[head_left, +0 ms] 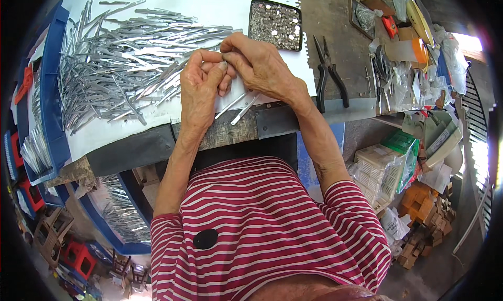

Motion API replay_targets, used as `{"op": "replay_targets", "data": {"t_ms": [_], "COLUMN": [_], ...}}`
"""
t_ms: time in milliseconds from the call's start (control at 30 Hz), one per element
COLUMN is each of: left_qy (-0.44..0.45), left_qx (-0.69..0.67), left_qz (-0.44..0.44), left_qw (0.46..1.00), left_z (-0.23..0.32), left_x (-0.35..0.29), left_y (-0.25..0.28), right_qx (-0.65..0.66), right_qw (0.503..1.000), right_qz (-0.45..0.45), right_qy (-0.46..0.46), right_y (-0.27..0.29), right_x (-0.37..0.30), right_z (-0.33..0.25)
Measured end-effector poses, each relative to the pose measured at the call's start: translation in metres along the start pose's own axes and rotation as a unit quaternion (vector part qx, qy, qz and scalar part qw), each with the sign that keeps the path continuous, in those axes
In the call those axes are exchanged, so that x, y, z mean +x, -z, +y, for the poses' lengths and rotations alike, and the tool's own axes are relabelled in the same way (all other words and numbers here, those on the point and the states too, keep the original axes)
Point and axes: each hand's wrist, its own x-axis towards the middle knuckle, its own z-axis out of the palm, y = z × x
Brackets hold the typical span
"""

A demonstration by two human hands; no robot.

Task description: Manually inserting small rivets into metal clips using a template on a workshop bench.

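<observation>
Both hands meet fingertip to fingertip over the near edge of the white sheet. My left hand is closed, thumb pressed to the bent forefinger. My right hand pinches right against it. Whatever they hold is too small and too covered by fingers to make out. Left of them spreads a big heap of thin silver metal strips. Two loose strips lie just below the hands, one a flat strip with a hole at its end. Beyond my right hand, a dark tray contains many small shiny metal pieces.
Black-handled long-nose pliers lie right of the sheet. Clutter, including an orange-lidded container, crowds the table's right end. A blue bin of strips borders the left; another blue bin sits below. Crates stand on the floor at right.
</observation>
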Motion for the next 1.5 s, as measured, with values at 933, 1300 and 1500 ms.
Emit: {"op": "replay_targets", "data": {"t_ms": [933,1300,1500], "left_qy": [0.001,-0.011,-0.021], "left_qx": [-0.019,-0.027,-0.029], "left_qz": [0.001,-0.002,0.005], "left_qw": [1.000,1.000,0.999], "left_z": [0.002,-0.001,-0.002], "left_x": [-0.001,-0.001,-0.001], "left_y": [-0.001,0.002,0.002], "right_qx": [0.001,0.031,0.038], "right_qw": [1.000,0.999,0.999], "right_qz": [-0.014,-0.013,-0.007], "right_qy": [-0.024,-0.035,-0.020], "right_y": [0.003,0.003,0.001], "right_x": [0.001,0.001,0.001], "right_z": [-0.007,-0.006,-0.005]}}
